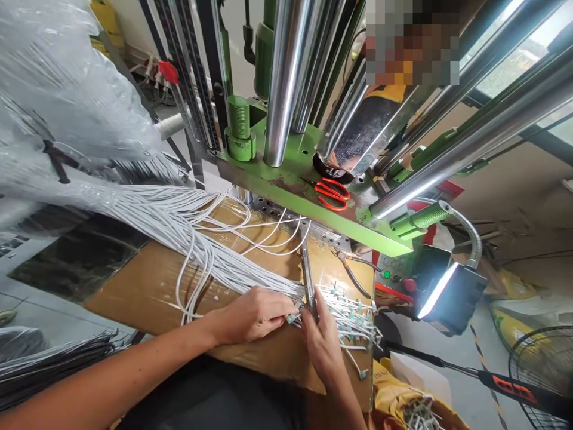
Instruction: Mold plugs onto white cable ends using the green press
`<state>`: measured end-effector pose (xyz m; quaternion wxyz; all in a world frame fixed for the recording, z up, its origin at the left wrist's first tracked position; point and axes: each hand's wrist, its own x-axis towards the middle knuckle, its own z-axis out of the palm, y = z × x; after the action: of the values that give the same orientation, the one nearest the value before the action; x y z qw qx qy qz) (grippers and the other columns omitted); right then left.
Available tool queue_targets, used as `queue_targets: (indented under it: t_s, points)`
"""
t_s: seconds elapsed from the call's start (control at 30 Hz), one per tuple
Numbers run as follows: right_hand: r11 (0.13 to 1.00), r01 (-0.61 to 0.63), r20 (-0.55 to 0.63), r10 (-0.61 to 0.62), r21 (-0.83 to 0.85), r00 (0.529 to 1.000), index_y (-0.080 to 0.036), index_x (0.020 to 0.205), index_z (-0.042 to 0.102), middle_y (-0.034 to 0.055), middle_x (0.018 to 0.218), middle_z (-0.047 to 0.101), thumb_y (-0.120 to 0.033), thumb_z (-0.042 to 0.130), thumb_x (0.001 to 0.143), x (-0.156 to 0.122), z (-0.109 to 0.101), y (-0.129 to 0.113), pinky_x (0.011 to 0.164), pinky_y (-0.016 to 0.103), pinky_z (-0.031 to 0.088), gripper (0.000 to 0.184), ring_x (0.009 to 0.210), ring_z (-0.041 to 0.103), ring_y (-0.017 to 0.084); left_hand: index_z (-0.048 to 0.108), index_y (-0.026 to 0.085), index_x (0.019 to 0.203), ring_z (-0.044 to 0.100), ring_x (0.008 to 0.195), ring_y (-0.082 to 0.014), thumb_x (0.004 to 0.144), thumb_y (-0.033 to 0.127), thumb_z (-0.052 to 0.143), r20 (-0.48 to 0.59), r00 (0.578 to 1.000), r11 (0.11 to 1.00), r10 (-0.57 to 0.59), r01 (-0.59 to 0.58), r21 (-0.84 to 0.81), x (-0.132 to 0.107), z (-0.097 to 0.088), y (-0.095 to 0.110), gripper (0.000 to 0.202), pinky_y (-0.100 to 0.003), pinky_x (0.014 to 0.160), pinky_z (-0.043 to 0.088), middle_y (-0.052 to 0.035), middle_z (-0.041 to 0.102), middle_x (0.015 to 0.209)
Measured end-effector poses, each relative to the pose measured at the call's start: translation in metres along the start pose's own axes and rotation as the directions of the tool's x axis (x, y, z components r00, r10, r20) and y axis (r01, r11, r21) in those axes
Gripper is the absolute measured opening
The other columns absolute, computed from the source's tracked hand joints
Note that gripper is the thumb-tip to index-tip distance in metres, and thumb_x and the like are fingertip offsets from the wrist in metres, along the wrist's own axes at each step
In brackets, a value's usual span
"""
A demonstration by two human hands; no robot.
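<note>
My left hand is closed, pinching a white cable by its end, where a small teal connector shows at the fingertips. Just to its right, my right hand has its thumb and fingers closed around the near end of a narrow dark metal bar. This bar lies across a thick bundle of white cables. Past the bar, many cable ends with teal connectors fan out. Parts of the fingers on both hands are hidden.
Cables rest on a brown-covered worktop. Wire cutters lie at its right. Behind stands a green press with steel columns and orange-handled scissors on it. A lit lamp and fan are right; plastic wrapping is left.
</note>
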<state>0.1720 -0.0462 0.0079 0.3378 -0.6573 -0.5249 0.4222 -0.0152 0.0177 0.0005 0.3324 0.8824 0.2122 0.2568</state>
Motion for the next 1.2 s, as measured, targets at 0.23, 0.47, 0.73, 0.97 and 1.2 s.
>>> queue_targets:
  t_s: [0.23,0.47,0.73,0.97,1.2]
  points:
    - [0.999,-0.031,-0.025,0.031,0.017,0.999,-0.018,0.141,0.043,0.0074,0.132,0.058,-0.029,0.047,0.088,0.003,-0.001,-0.002,0.11,0.04,0.036,0.054,0.129,0.048,0.024,0.064,0.015,0.101,0.063,0.075,-0.0166,0.09,0.011,0.046,0.066,0.997,0.999,0.039,-0.042,0.035,0.01,0.003,-0.004,0.022,-0.024,0.068,0.044,-0.0066,0.069,0.084]
    - [0.999,-0.032,-0.006,0.032,0.033,0.999,-0.013,0.143,0.039,0.0097,0.141,0.05,-0.025,0.043,0.088,0.002,0.002,0.003,0.115,0.04,0.029,0.057,0.132,0.044,0.023,0.064,0.016,0.104,0.064,0.082,-0.0173,0.092,0.014,0.044,0.051,0.997,0.995,0.054,-0.057,0.078,0.008,0.01,-0.01,0.023,-0.025,0.074,0.048,-0.0076,0.069,0.088]
    - [0.998,-0.066,0.015,0.066,-0.002,0.998,-0.007,0.142,0.036,0.005,0.085,0.064,-0.029,0.056,0.081,0.002,0.001,-0.001,0.076,0.032,0.052,0.068,0.075,0.059,0.019,0.068,0.016,0.097,0.064,0.088,-0.016,0.092,0.015,0.046,-0.112,0.984,0.986,-0.14,0.129,-0.103,0.012,0.006,0.005,0.023,-0.024,0.08,0.049,-0.0076,0.069,0.097]
    - [0.981,-0.08,0.018,0.078,0.177,0.997,-0.016,0.134,0.047,-0.0013,0.076,0.055,-0.044,0.061,0.083,0.002,-0.002,-0.001,0.057,0.023,0.045,0.06,0.062,0.046,0.012,0.066,0.016,0.092,0.062,0.069,-0.0129,0.092,0.031,0.053,-0.155,0.867,0.877,-0.473,0.446,-0.18,0.013,-0.009,0.007,0.021,-0.02,0.064,0.047,-0.0027,0.07,0.079]
    - [0.945,-0.165,0.084,0.147,0.282,0.986,-0.022,0.134,0.047,-0.0036,0.068,0.05,-0.051,0.061,0.081,0.002,-0.004,0.005,0.039,0.019,0.036,0.063,0.048,0.04,0.009,0.067,0.016,0.11,0.068,0.094,-0.0176,0.09,0.012,0.044,-0.07,0.997,1.0,-0.019,0.017,-0.023,0.02,-0.004,-0.02,0.031,-0.027,0.084,0.052,-0.0092,0.072,0.106]
